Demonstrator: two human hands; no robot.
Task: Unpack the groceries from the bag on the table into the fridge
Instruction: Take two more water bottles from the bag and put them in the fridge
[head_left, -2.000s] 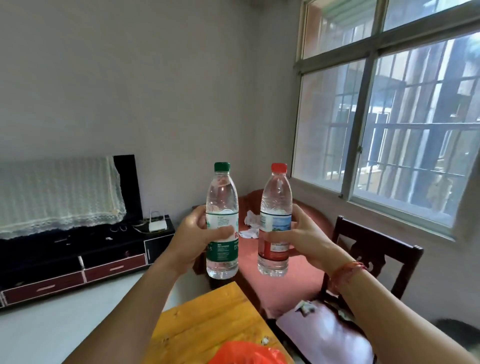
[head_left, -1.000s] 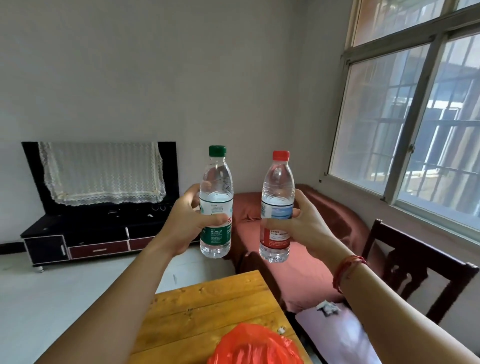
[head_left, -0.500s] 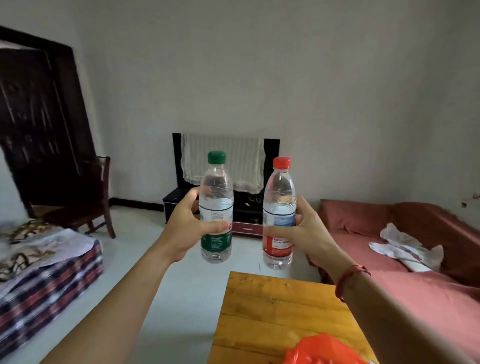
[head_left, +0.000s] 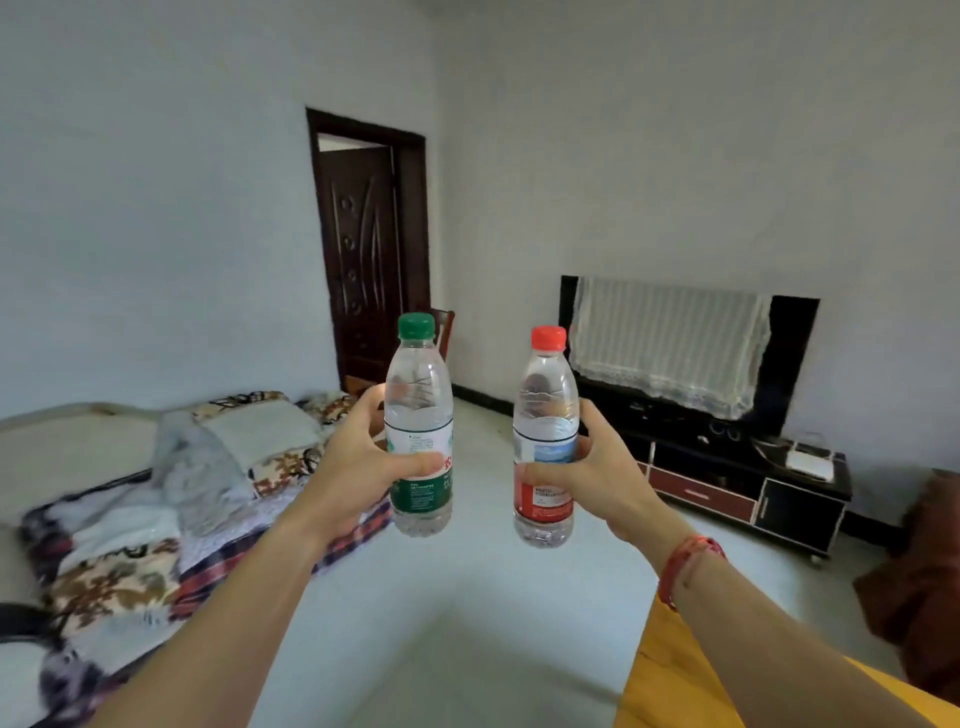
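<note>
Left hand (head_left: 358, 462): the grip is clenched around the middle of the green-cap bottle (head_left: 418, 436), thumb across the label, and holds it upright in the air.
Right hand (head_left: 597, 478): the grip is clenched around the middle of the red-cap bottle (head_left: 545, 447), also upright; a red string bracelet (head_left: 688, 564) sits on the wrist.
Bottles: 2 clear water bottles, side by side at about the same height, not touching, with an open gap between them.
Desk (head_left: 670, 686): only a yellow wooden corner shows at the bottom right, under the right forearm; its edge ends well below the bottles.
Bag and fridge: neither is in this view, so I cannot tell where they are.
Floor (head_left: 467, 597): pale and bare in the middle, an open lane from the desk corner toward the door.
Bed (head_left: 130, 519): on the left, covered with patterned blankets; its edge borders the open floor.
TV stand (head_left: 737, 483): dark and low, against the right wall, with a lace-covered screen (head_left: 670, 343) above it.
Door (head_left: 363, 260): dark wood, at the far wall, with a chair (head_left: 444, 332) just beside it, partly hidden by the green cap.
</note>
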